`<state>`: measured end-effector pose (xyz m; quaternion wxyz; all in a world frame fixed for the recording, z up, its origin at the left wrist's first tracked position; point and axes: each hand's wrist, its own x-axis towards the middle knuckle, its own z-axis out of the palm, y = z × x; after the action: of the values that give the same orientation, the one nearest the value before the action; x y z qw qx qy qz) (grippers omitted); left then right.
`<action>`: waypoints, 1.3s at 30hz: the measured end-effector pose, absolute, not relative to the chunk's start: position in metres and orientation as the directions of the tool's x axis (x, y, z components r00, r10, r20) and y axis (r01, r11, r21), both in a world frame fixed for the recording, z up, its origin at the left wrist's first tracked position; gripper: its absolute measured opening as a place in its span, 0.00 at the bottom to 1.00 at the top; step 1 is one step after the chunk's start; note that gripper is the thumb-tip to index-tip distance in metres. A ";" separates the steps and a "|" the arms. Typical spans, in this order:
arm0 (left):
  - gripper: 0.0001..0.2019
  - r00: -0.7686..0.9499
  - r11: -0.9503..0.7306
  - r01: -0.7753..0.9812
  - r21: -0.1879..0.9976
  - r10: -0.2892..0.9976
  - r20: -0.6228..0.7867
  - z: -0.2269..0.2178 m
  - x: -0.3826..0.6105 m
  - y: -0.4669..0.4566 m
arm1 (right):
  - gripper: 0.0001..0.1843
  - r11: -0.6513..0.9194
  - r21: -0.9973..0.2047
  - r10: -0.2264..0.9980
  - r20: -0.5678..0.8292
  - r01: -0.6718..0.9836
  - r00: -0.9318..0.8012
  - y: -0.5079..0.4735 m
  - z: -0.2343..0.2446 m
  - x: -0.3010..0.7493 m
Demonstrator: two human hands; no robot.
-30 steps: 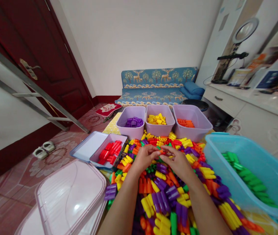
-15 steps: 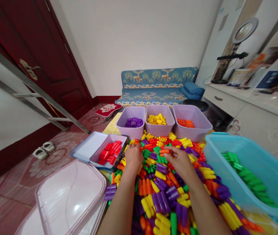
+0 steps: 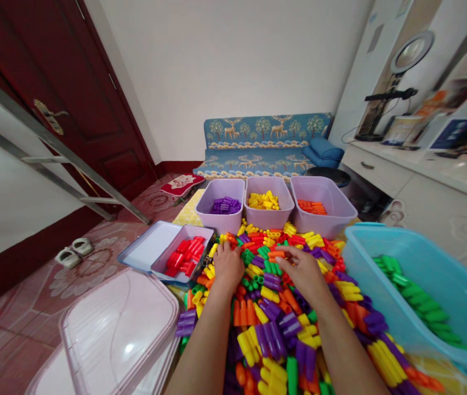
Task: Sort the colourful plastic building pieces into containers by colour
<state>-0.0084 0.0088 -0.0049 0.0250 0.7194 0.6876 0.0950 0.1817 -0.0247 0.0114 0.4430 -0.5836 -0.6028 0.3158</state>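
Left hand (image 3: 228, 267) shifted leftward, blocks (image 3: 272, 282) beneath — tubular (glossy)

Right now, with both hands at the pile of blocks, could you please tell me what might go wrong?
The orange block looks pinched near one end by the right hand, so it might slip and get lost in the mixed pile.
The left hand is close to the open box of red blocks; a sideways nudge could push other colours in.
The lids are stacked unevenly, so a bump might slide the top one.
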 end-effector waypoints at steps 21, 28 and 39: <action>0.15 0.306 -0.065 -0.028 0.998 0.949 0.070 0.008 0.004 0.008 | 0.20 0.119 -0.975 0.987 0.137 0.187 0.085 -0.025 0.011 0.181; 0.17 0.431 0.135 -0.261 0.956 0.902 -0.010 0.013 0.004 0.002 | 0.18 0.082 -0.991 0.993 0.090 0.105 0.081 -0.026 0.017 0.181; 0.23 0.328 0.054 -0.088 0.995 0.944 -0.023 0.010 0.007 0.005 | 0.14 0.090 -0.958 0.984 0.044 0.272 -0.171 -0.035 0.025 0.192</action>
<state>0.0073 0.0050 0.0098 0.6089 0.5416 0.3954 0.4237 0.1923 -0.0348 0.0254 0.3985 -0.5054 -0.6214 0.4468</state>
